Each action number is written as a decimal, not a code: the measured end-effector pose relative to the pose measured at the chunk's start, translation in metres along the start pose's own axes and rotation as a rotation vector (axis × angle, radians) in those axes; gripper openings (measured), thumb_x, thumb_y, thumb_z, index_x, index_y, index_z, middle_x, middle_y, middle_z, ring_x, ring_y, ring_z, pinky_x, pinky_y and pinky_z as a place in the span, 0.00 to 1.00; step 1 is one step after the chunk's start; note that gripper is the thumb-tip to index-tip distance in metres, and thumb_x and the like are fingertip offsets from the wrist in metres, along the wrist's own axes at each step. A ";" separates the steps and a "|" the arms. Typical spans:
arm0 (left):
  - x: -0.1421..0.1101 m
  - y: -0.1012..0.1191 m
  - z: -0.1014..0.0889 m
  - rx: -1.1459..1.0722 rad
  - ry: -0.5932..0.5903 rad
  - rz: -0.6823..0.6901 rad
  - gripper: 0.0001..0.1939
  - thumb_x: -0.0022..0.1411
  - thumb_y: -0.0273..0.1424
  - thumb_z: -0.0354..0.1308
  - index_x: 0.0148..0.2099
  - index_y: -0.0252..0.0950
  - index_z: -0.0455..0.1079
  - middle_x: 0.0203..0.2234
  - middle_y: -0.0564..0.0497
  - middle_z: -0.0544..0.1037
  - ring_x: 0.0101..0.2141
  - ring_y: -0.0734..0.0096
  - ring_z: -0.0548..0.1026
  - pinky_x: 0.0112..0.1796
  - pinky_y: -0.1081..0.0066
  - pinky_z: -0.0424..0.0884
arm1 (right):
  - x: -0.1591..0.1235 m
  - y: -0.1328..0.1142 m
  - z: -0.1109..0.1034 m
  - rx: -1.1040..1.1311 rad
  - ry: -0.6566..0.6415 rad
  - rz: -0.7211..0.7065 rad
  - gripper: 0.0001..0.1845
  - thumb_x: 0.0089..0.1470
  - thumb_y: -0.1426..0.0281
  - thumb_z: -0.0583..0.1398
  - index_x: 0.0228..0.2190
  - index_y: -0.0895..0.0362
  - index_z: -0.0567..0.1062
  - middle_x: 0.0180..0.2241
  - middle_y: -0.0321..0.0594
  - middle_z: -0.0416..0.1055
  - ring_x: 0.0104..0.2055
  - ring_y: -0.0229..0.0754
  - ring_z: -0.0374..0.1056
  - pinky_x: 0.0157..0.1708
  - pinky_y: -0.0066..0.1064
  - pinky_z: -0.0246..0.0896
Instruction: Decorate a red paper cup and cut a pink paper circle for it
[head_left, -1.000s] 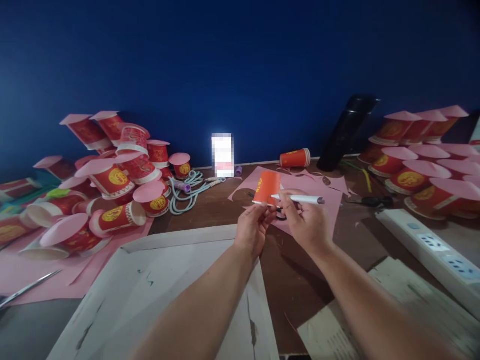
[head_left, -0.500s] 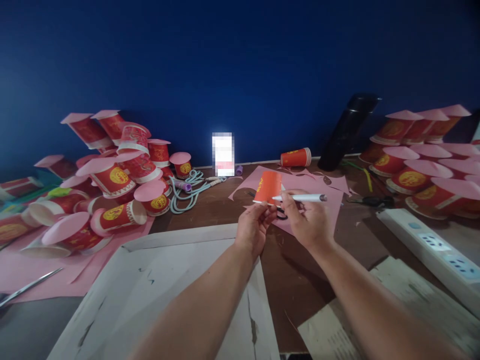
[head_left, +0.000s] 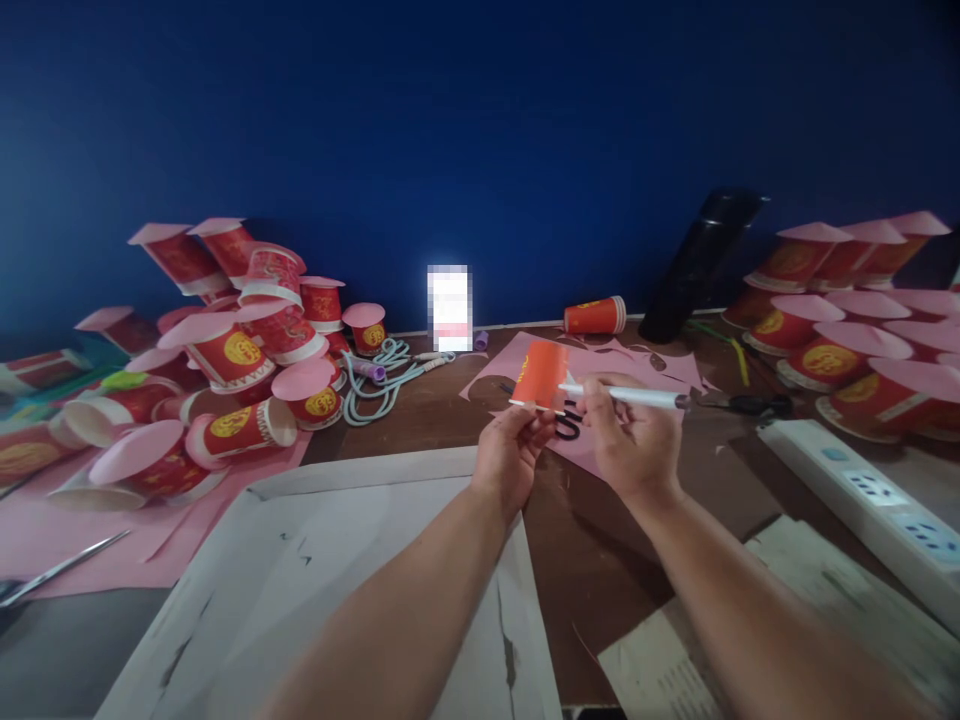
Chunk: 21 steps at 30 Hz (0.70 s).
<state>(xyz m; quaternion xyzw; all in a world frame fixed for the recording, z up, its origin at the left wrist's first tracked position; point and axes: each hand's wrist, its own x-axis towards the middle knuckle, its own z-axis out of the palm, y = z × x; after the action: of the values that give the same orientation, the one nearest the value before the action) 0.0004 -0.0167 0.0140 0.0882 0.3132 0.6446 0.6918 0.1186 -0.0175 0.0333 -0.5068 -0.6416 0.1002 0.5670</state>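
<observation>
My left hand (head_left: 510, 455) pinches an orange-red paper cup (head_left: 543, 375) at its white-edged lower end, above pink paper. Gripped in my right hand (head_left: 637, 440) is a white pen (head_left: 637, 396), lying almost level with its thin end pointing left at the cup's right side. Whether that end touches the cup I cannot tell, as the cup is slightly blurred. Under the hands lies a sheet of pink paper (head_left: 495, 365) with round cut-outs. Black scissor handles (head_left: 568, 425) show between my hands, their blades mostly hidden by the cup.
Red cups with pink paper discs (head_left: 240, 350) are heaped at left; more (head_left: 825, 355) are stacked at right. A white cardboard lid (head_left: 360, 560), power strip (head_left: 862, 480), black flask (head_left: 697, 265), pale cable (head_left: 375, 385), lying cup (head_left: 594, 316) and silver scissors (head_left: 67, 568) surround my arms.
My right hand has drawn the pen a little to the right, away from the cup. The cup has tilted slightly in my left hand, and the whole view has shifted a touch.
</observation>
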 end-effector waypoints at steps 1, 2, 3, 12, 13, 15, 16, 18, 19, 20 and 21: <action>0.000 0.000 0.000 -0.001 -0.002 -0.001 0.03 0.53 0.21 0.58 0.27 0.28 0.71 0.21 0.49 0.75 0.25 0.78 0.76 0.29 0.79 0.73 | 0.000 0.000 0.000 -0.005 -0.008 -0.002 0.16 0.59 0.59 0.55 0.33 0.57 0.76 0.26 0.39 0.75 0.23 0.37 0.69 0.25 0.28 0.62; 0.000 0.000 0.000 0.000 -0.005 -0.003 0.03 0.53 0.21 0.58 0.27 0.28 0.71 0.21 0.49 0.75 0.25 0.78 0.76 0.29 0.79 0.73 | 0.000 -0.001 0.000 -0.017 -0.021 -0.001 0.16 0.59 0.59 0.55 0.33 0.57 0.76 0.25 0.38 0.75 0.23 0.38 0.69 0.25 0.28 0.62; 0.000 0.000 0.000 0.002 -0.006 -0.004 0.03 0.53 0.21 0.58 0.28 0.28 0.71 0.22 0.48 0.76 0.25 0.78 0.75 0.29 0.79 0.73 | 0.000 -0.001 0.000 -0.035 -0.034 0.002 0.16 0.59 0.59 0.55 0.33 0.57 0.76 0.25 0.38 0.75 0.24 0.38 0.69 0.25 0.28 0.62; 0.000 0.000 0.002 0.015 -0.001 -0.002 0.03 0.52 0.21 0.60 0.27 0.28 0.70 0.21 0.50 0.74 0.25 0.78 0.75 0.30 0.79 0.73 | 0.000 -0.002 0.000 -0.082 -0.054 0.018 0.17 0.59 0.58 0.54 0.35 0.57 0.76 0.28 0.40 0.76 0.27 0.40 0.71 0.27 0.30 0.63; 0.000 0.000 0.002 0.016 0.000 -0.003 0.03 0.52 0.21 0.60 0.27 0.28 0.70 0.21 0.50 0.74 0.25 0.78 0.75 0.30 0.79 0.73 | 0.001 -0.001 0.000 -0.078 -0.060 0.020 0.17 0.59 0.58 0.54 0.35 0.57 0.76 0.28 0.41 0.76 0.27 0.40 0.71 0.28 0.30 0.63; 0.000 0.000 0.002 0.017 0.000 -0.001 0.03 0.53 0.21 0.59 0.27 0.28 0.70 0.21 0.50 0.74 0.24 0.78 0.75 0.30 0.78 0.73 | 0.001 0.000 0.001 -0.071 -0.085 0.028 0.17 0.59 0.58 0.54 0.34 0.57 0.76 0.28 0.41 0.76 0.27 0.40 0.71 0.29 0.30 0.62; -0.001 0.000 0.001 0.017 -0.001 0.001 0.03 0.53 0.21 0.59 0.27 0.28 0.70 0.21 0.50 0.74 0.24 0.78 0.74 0.30 0.79 0.73 | 0.001 0.000 0.001 -0.069 -0.100 0.035 0.17 0.59 0.58 0.54 0.34 0.57 0.76 0.28 0.40 0.76 0.27 0.40 0.71 0.28 0.30 0.62; -0.001 0.000 0.001 0.015 -0.011 0.007 0.04 0.53 0.21 0.59 0.27 0.28 0.70 0.21 0.50 0.75 0.24 0.78 0.74 0.30 0.79 0.72 | 0.001 0.001 0.001 -0.066 -0.122 0.049 0.17 0.59 0.58 0.54 0.33 0.57 0.76 0.26 0.40 0.76 0.26 0.40 0.70 0.27 0.30 0.61; -0.001 0.000 0.000 0.014 -0.017 0.012 0.03 0.53 0.21 0.59 0.27 0.28 0.70 0.21 0.50 0.75 0.25 0.78 0.75 0.30 0.79 0.73 | 0.001 0.001 0.001 -0.066 -0.132 0.054 0.16 0.59 0.58 0.55 0.32 0.57 0.76 0.25 0.39 0.76 0.26 0.40 0.70 0.27 0.29 0.61; 0.000 0.000 0.000 0.014 -0.023 0.014 0.03 0.53 0.21 0.59 0.27 0.28 0.71 0.21 0.49 0.75 0.25 0.78 0.75 0.30 0.79 0.72 | 0.000 0.002 0.001 -0.066 -0.145 0.057 0.16 0.59 0.58 0.55 0.32 0.57 0.75 0.25 0.39 0.75 0.25 0.40 0.70 0.26 0.29 0.60; 0.000 0.000 0.000 0.014 -0.027 0.016 0.03 0.53 0.21 0.59 0.27 0.28 0.71 0.21 0.49 0.75 0.25 0.78 0.75 0.31 0.79 0.72 | 0.000 0.002 0.001 -0.064 -0.157 0.060 0.16 0.59 0.58 0.55 0.31 0.56 0.75 0.25 0.39 0.75 0.25 0.40 0.70 0.26 0.29 0.60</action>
<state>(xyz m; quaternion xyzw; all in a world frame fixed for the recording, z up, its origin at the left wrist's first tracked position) 0.0003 -0.0170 0.0139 0.1042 0.3078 0.6466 0.6902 0.1185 -0.0158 0.0315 -0.5341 -0.6714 0.1361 0.4954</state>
